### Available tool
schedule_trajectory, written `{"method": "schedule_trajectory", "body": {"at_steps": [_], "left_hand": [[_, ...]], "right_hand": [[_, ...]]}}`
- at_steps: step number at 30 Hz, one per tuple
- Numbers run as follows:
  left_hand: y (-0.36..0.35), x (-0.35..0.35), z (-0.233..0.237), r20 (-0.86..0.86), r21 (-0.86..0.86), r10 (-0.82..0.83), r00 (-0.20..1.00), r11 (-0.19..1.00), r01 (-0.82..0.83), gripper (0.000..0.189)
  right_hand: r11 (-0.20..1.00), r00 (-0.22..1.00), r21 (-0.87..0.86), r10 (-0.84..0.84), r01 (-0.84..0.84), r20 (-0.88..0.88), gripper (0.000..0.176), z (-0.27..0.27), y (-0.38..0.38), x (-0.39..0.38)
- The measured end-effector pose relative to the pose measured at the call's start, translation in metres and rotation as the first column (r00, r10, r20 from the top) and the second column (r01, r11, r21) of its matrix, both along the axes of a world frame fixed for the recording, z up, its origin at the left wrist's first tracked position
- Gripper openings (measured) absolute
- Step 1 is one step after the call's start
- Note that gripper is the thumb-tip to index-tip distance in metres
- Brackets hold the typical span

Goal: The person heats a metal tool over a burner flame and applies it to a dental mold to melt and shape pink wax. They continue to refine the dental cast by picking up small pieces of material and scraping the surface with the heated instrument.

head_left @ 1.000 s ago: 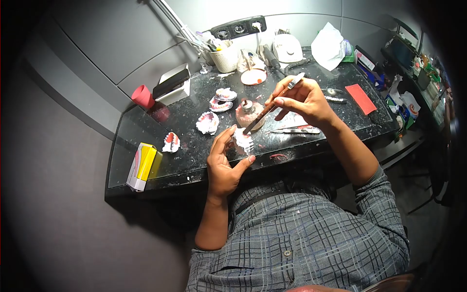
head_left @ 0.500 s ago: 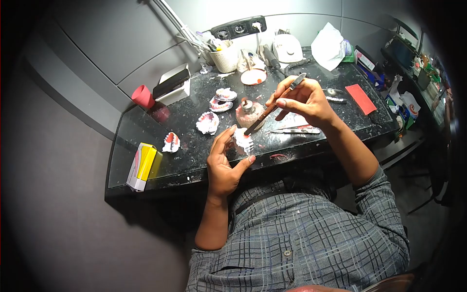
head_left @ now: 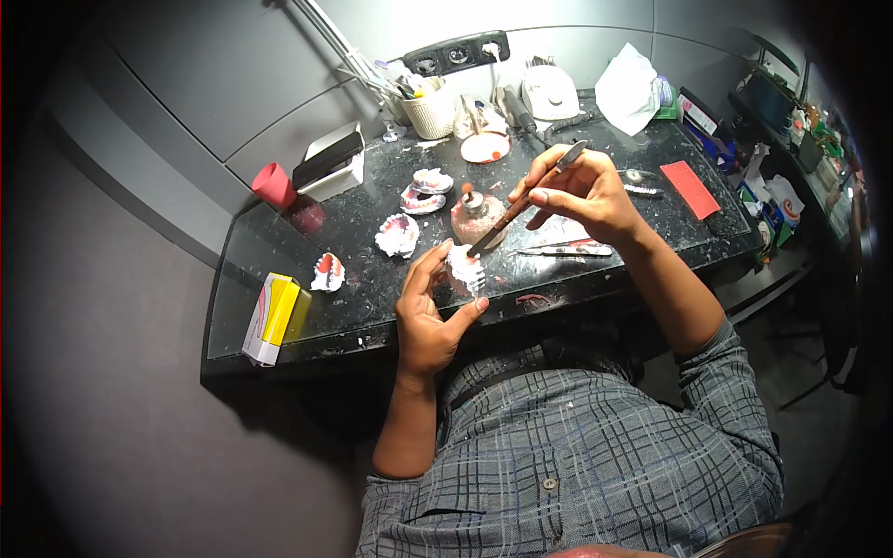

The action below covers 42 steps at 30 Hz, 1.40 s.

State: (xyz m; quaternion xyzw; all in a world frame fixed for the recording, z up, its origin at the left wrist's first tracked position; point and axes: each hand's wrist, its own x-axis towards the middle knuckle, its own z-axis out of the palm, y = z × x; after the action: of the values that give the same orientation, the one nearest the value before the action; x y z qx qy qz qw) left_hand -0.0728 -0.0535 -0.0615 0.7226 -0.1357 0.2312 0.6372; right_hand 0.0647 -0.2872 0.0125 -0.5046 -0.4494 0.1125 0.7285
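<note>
Between the thumb and fingers of my left hand [head_left: 430,312] is a white dental cast [head_left: 464,270], held over the bench's front edge. My right hand [head_left: 584,192] pinches a wax knife [head_left: 510,217] with a dark reddish handle. Its lower tip touches the upper part of the cast, while a broad metal blade points up past my fingers. Just behind the cast stands a glass spirit burner [head_left: 476,219] with a reddish top. Further dental casts with pink wax [head_left: 397,235] lie to the left, one pair [head_left: 427,192] stacked farther back.
A yellow and white box [head_left: 271,319] stands at the left front edge, near a small cast [head_left: 327,272]. Behind are a pink cup [head_left: 273,185], a pen holder [head_left: 430,109] and a dish with red wax [head_left: 485,147]. A red wax sheet [head_left: 690,190] and metal tools [head_left: 567,249] lie rightward.
</note>
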Motion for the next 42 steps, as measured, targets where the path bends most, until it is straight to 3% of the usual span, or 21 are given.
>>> {"method": "schedule_trajectory", "body": {"at_steps": [8,12,15,22,27,32,42], "left_hand": [[-0.001,-0.001,0.002,-0.008,-0.025,-0.01,1.0,1.0,0.01,0.074],[0.0,0.0,0.001,0.015,0.026,-0.006,1.0,1.0,0.006,0.077],[0.001,0.0,0.0,0.034,0.021,-0.016,0.999,1.0,0.015,0.078],[0.0,0.0,0.0,0.046,-0.007,-0.036,0.998,0.999,0.036,0.078],[0.001,0.0,-0.001,0.039,-0.002,-0.031,0.999,1.0,0.031,0.078],[0.002,0.0,-0.001,0.035,0.036,-0.021,0.999,0.999,0.019,0.078],[0.001,0.0,-0.002,0.031,0.014,-0.024,0.999,1.0,0.024,0.078]], "right_hand": [[0.994,0.994,-0.024,-0.105,0.105,0.024,0.016,0.005,0.003,-0.002],[0.891,0.897,0.104,-0.435,0.441,-0.076,0.014,0.003,0.001,0.009],[0.784,0.796,0.139,-0.597,0.605,-0.097,0.015,0.004,-0.003,0.016],[0.778,0.778,0.03,-0.627,0.628,-0.045,0.015,-0.002,-0.002,0.021],[0.779,0.782,0.072,-0.616,0.623,-0.097,0.016,0.004,-0.004,0.017],[0.897,0.884,0.026,-0.43,0.441,-0.181,0.017,0.006,-0.008,0.017],[0.915,0.896,-0.053,-0.402,0.399,-0.19,0.017,-0.003,-0.002,0.021]]}}
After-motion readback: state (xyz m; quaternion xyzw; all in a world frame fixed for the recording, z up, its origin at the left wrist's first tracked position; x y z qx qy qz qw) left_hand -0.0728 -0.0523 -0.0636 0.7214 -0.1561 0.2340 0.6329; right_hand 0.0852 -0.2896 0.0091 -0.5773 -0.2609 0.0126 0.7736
